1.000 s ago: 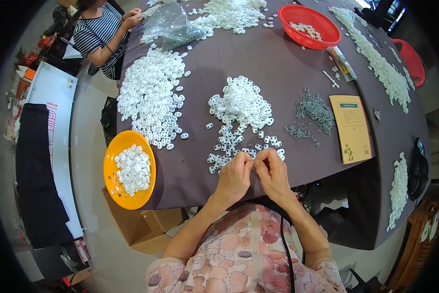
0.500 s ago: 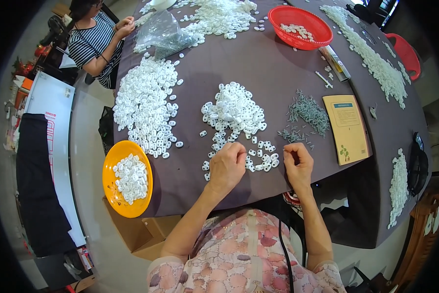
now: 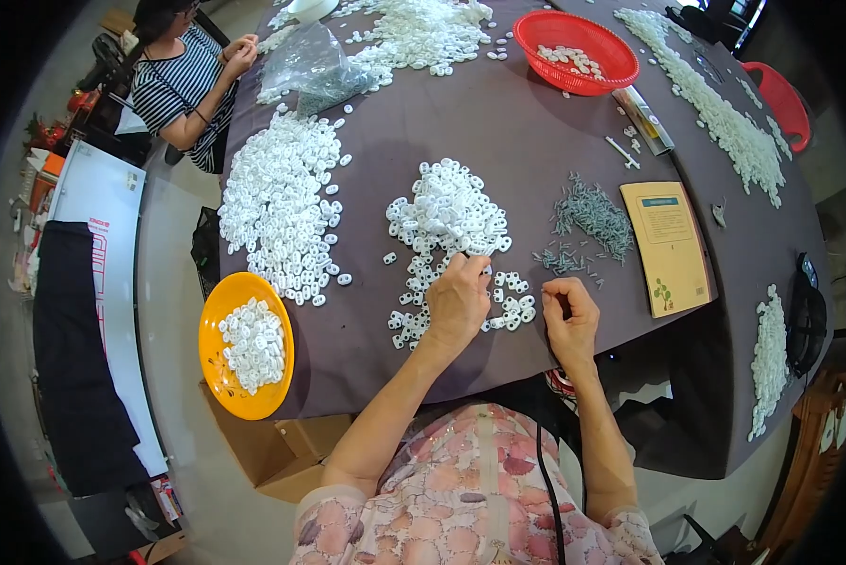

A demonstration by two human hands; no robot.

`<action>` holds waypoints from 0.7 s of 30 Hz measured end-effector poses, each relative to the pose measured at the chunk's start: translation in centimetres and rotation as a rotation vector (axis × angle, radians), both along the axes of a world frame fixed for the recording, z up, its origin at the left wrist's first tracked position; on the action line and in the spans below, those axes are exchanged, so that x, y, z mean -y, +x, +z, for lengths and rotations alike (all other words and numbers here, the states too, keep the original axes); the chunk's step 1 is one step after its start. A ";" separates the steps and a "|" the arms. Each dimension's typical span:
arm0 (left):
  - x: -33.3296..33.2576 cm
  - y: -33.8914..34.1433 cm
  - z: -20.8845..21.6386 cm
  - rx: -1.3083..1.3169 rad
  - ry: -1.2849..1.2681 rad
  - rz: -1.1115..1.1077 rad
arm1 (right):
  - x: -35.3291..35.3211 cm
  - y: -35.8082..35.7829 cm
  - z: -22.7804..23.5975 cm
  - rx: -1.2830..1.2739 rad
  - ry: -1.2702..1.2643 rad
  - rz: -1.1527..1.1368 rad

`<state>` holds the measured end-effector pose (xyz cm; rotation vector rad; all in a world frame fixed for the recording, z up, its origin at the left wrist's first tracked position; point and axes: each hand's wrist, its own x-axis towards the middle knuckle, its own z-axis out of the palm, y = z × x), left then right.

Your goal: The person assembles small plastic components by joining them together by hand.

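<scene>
My left hand (image 3: 459, 299) reaches to the near side of a heap of small white oval plastic pieces with two dark holes (image 3: 449, 209). Its fingers are pinched together at the pieces, and what is between them is hidden. More such pieces lie loosely around that hand. Off to the right, my right hand (image 3: 570, 318) hovers above the cloth near the table's front edge, thumb and fingers pressed together. Whatever it pinches is too small to make out. Beyond it lies a pile of small grey-green pins (image 3: 594, 220).
A large spread of white oval pieces (image 3: 280, 202) lies at left, above an orange plate (image 3: 212, 372) of similar pieces. A yellow booklet (image 3: 670, 254) lies at right. Farther off are a red basket (image 3: 545, 73) and a plastic bag (image 3: 315, 66). A co-worker (image 3: 183, 94) is at far left.
My left hand has moved forward and slightly right, to the near edge of the white heap. My right hand has hardly moved.
</scene>
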<state>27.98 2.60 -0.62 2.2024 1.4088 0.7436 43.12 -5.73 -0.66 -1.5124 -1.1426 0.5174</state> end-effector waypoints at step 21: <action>-2.1 0.2 -0.2 0.127 0.129 -0.010 | 0.0 -0.2 0.3 0.080 -0.024 -0.001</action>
